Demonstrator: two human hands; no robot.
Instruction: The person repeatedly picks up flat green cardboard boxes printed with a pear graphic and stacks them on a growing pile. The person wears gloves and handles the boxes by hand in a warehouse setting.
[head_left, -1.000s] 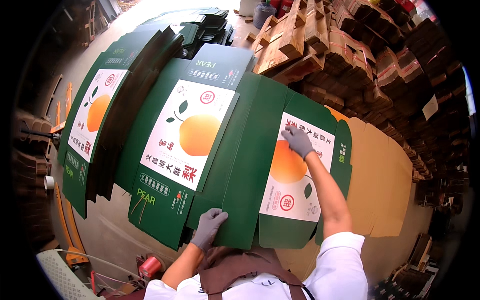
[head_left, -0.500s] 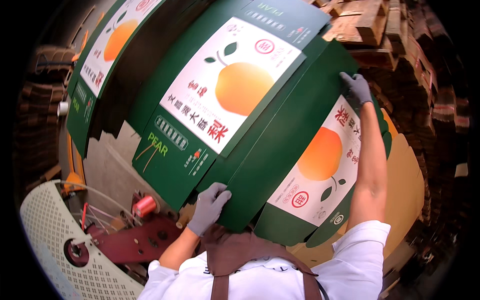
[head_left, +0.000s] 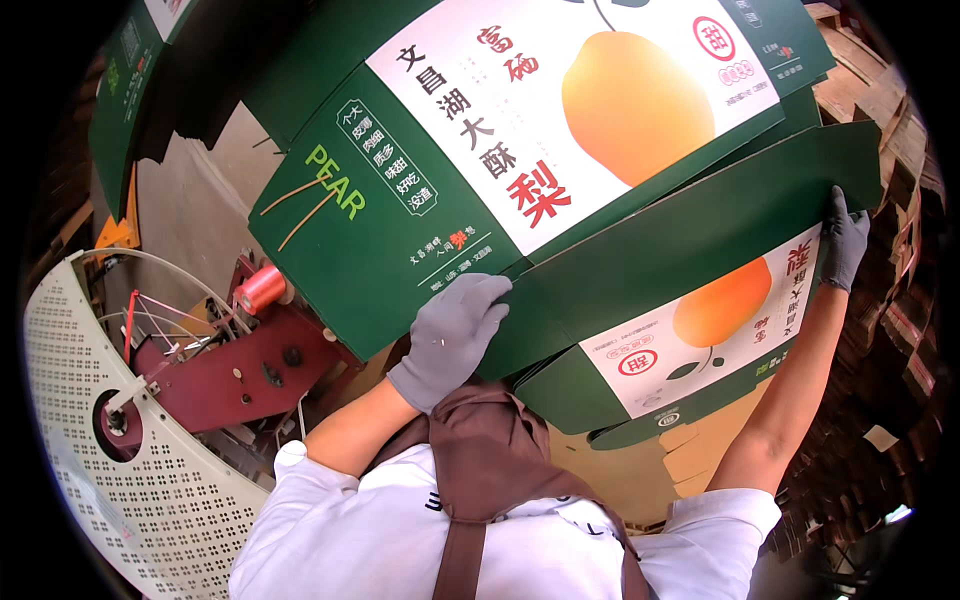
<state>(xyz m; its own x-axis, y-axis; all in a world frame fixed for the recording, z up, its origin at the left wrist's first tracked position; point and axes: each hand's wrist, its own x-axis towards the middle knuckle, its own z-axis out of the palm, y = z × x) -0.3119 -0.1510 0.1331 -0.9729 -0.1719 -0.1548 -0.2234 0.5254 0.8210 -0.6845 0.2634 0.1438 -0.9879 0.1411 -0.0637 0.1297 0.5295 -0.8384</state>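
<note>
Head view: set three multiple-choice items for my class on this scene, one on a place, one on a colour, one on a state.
1. Where is the red machine?
A. at the person's left
B. at the person's right
C. on top of the carton

2. What colour are the gloves on both hands?
A. yellow
B. grey
C. blue

3. What state is the green carton in?
A. crushed into a ball
B. flat and unfolded
C. taped shut as a box

Answers: 1 A, it stands left of the left hand. 2 B, see the right hand too. 3 B, its panels lie spread open between the hands.
</note>
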